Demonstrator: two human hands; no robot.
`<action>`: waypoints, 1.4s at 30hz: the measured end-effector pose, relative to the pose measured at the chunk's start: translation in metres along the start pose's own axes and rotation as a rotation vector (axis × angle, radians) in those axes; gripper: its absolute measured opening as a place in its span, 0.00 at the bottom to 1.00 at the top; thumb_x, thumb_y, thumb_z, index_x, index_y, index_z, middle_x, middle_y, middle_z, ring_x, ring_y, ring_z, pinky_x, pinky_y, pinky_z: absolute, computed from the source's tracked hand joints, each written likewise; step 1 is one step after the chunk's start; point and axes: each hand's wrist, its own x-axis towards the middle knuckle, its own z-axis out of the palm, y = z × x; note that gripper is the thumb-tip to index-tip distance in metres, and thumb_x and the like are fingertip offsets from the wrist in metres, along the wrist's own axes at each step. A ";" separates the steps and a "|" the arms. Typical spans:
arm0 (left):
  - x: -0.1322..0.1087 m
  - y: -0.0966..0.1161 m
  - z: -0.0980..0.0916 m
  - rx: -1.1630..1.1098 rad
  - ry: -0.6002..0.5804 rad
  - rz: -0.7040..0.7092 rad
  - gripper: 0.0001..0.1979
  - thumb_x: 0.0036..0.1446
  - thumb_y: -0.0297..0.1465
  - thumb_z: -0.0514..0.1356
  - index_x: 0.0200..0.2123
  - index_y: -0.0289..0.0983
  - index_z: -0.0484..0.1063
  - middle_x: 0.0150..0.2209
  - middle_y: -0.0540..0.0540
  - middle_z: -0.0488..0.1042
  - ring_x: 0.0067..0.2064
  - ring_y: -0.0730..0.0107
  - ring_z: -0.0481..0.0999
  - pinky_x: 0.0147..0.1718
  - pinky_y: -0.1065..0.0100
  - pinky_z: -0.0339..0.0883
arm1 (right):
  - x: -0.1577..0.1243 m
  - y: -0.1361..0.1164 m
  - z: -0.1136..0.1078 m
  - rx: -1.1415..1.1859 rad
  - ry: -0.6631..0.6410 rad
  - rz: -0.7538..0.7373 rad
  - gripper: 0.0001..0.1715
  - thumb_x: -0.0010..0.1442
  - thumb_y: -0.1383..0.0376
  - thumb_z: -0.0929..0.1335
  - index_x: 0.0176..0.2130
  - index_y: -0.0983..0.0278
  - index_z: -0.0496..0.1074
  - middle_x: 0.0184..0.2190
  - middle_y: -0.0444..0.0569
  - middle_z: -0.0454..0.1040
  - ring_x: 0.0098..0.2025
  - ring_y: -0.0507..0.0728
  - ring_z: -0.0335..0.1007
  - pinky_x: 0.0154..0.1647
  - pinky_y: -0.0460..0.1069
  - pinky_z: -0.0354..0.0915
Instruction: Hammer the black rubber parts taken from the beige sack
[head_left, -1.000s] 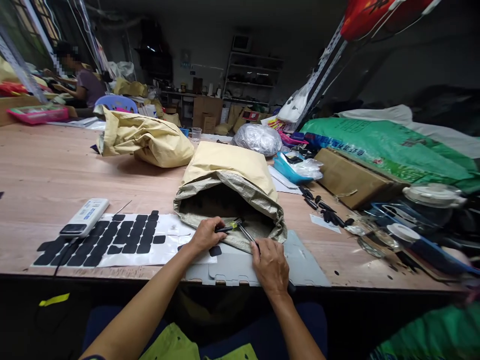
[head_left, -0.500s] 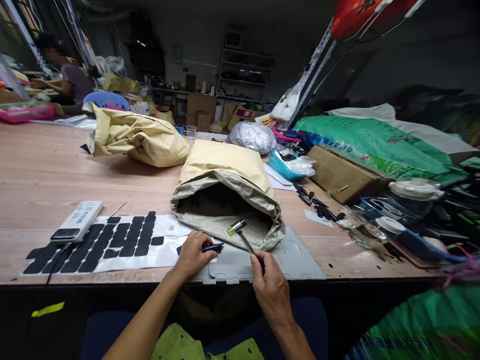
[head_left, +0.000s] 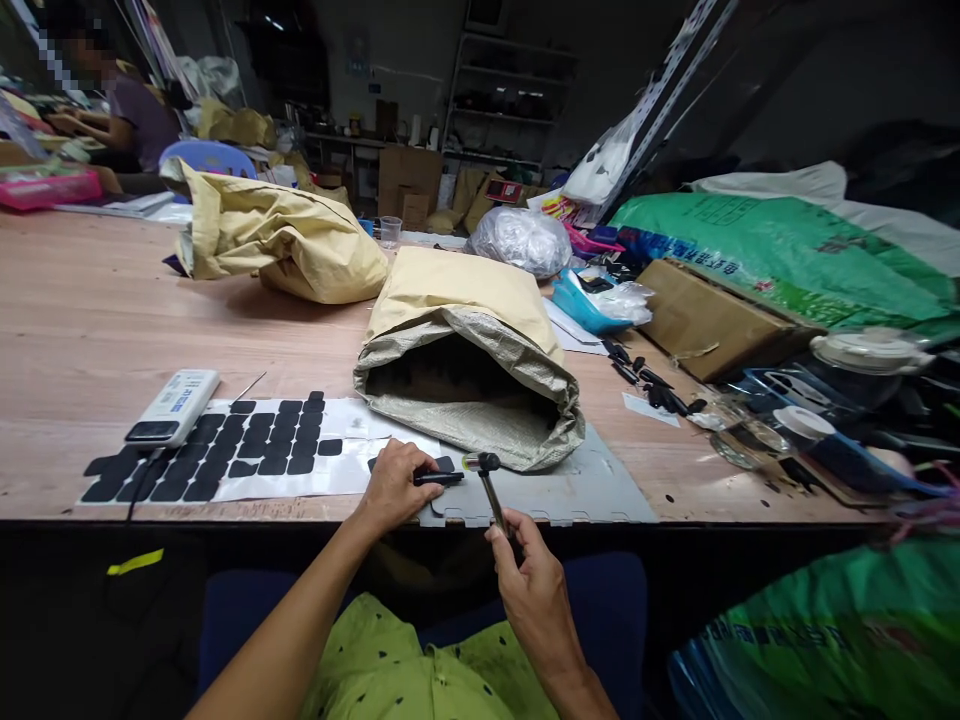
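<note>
My left hand is closed on a slim black plastic part low over the front of the table. In my right hand is a small hammer, gripped by its handle, with its head up beside the black part. Both are over a grey board at the table edge. Just behind, a paper sack lies with its dark mouth facing me. Left of my left hand, a white sheet carries rows of black stickers.
A white device with a cable rests on the sheet's left end. Another paper sack lies behind. To the right are loose black parts, a cardboard box and lidded jars. A person sits far left.
The view has tilted down and shifted left. The hammer's head has turned and now stands closer to the black part in my left hand. Both hands keep their hold.
</note>
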 end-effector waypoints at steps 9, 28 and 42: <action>0.001 -0.003 0.005 0.105 0.005 0.042 0.09 0.51 0.34 0.68 0.39 0.43 0.80 0.34 0.47 0.72 0.42 0.61 0.66 0.44 0.60 0.57 | -0.002 -0.002 0.007 -0.025 0.046 -0.194 0.24 0.64 0.57 0.63 0.57 0.60 0.71 0.54 0.52 0.74 0.54 0.59 0.72 0.54 0.53 0.69; 0.003 0.001 0.002 0.135 -0.047 0.004 0.09 0.52 0.34 0.67 0.39 0.44 0.80 0.36 0.48 0.73 0.43 0.61 0.66 0.45 0.59 0.57 | -0.007 -0.010 0.011 -0.075 0.072 -0.378 0.23 0.66 0.64 0.63 0.59 0.58 0.69 0.53 0.49 0.75 0.54 0.55 0.73 0.53 0.48 0.70; 0.003 0.003 -0.001 0.117 -0.057 -0.003 0.09 0.51 0.33 0.67 0.38 0.43 0.80 0.34 0.49 0.73 0.42 0.61 0.67 0.44 0.60 0.59 | 0.042 -0.015 -0.005 -0.326 0.177 -0.343 0.21 0.66 0.64 0.62 0.57 0.56 0.70 0.47 0.47 0.76 0.45 0.54 0.72 0.41 0.46 0.64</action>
